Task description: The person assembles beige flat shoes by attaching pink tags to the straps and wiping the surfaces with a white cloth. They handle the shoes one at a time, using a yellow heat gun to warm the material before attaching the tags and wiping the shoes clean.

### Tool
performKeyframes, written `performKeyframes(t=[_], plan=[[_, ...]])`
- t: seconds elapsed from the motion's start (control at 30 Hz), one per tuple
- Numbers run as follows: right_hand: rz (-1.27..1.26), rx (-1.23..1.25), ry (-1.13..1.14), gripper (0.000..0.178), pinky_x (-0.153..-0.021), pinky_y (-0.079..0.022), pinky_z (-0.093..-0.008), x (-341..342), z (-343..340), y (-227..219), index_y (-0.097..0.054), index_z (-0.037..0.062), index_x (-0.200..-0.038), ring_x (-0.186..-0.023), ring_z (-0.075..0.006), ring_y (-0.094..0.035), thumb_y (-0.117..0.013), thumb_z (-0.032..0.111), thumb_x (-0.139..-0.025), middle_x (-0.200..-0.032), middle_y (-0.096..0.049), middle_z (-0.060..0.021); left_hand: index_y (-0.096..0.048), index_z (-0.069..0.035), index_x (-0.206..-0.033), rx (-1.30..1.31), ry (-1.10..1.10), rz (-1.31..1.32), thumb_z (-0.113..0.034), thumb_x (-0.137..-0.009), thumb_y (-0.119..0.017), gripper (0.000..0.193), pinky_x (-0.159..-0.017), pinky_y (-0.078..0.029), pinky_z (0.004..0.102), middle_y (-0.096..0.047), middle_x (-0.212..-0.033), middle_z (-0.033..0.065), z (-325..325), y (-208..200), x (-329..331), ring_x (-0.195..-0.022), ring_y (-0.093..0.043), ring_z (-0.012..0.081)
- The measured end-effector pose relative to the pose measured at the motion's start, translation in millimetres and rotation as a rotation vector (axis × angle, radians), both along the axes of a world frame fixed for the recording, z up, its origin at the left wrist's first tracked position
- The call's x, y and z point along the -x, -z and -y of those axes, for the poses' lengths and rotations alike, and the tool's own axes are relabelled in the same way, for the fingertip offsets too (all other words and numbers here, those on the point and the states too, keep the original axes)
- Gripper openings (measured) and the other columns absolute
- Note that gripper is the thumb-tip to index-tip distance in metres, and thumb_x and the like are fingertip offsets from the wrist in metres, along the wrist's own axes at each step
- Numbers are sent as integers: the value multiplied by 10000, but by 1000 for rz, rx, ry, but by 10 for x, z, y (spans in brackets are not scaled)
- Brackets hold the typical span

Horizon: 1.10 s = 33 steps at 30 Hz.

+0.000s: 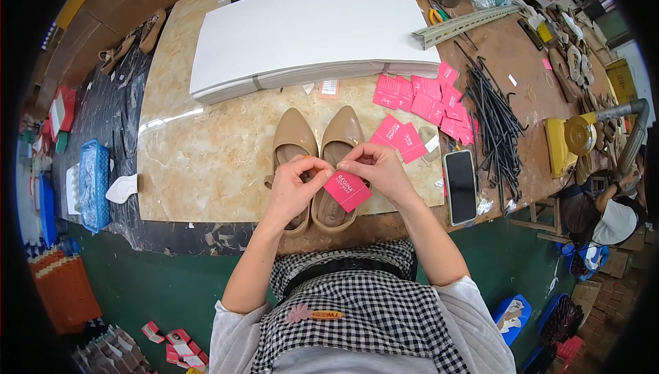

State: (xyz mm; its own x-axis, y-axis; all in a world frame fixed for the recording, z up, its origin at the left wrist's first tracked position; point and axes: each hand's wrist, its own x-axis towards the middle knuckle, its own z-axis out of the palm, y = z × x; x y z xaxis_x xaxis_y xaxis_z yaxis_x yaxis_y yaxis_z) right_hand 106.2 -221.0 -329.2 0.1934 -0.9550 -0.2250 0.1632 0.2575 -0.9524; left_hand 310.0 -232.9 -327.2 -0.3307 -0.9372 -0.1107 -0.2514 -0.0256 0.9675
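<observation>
A pair of tan pointed flat shoes stands side by side at the front edge of the table, toes pointing away: the left shoe [294, 130] and the right shoe [343, 128]. Over them, both my hands meet at the top corner of a pink hang tag [349, 192]. My left hand [299, 185] pinches at that corner with thumb and forefinger. From the other side my right hand [377, 171] pinches at the same spot. Any string or loop between the fingertips is too small to make out.
Loose pink tags [429, 99] lie right of a stack of white sheets [309, 34]. A phone [460, 187] rests by the front edge, near a heap of black rods [493, 120]. A blue basket [94, 185] stands left. Another person [614, 213] sits far right.
</observation>
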Motion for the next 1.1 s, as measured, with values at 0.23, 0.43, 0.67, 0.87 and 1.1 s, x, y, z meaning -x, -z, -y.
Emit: performKeyframes(t=[0.23,0.43,0.67,0.87,1.1], plan=[[24,15,-15,89,-675,-530,-211,-27,21,8,-679,6,-891,-758,-72,-662,-727,79,-874,-847,-714,-44,-717,-20,-936,-86,-27,-113,-112,-870,-706,113,-654,-413,236,-580,-789,10,9,50,-13,-717,-509,80],[24,2,-12,86,-680,-533,-211,-36,19,0,-679,1,-906,-759,-74,-664,-721,69,-876,-848,-715,-49,-713,-14,-938,-104,-26,-158,-112,-877,-711,115,-649,-406,229,-584,-791,-5,9,106,-30,-717,-503,66],[47,14,-2,101,-672,-535,-213,-22,21,31,-687,-5,-918,-754,-74,-663,-724,79,-877,-854,-716,-52,-713,-13,-934,-133,-12,-155,-114,-875,-712,117,-650,-406,228,-596,-799,-5,26,95,-37,-724,-506,62],[-25,5,-47,72,-648,-507,-198,-27,31,-9,-700,2,-897,-749,-62,-645,-717,67,-874,-823,-708,-31,-711,-10,-943,-82,2,-109,-124,-885,-707,127,-669,-421,227,-603,-809,-4,22,93,-24,-740,-525,62],[-48,-3,-1,77,-609,-484,-190,-10,36,17,-706,4,-882,-705,-50,-627,-726,77,-870,-802,-705,-27,-716,-24,-954,-104,10,-131,-135,-881,-710,133,-667,-410,236,-575,-797,2,27,120,-43,-737,-510,77]])
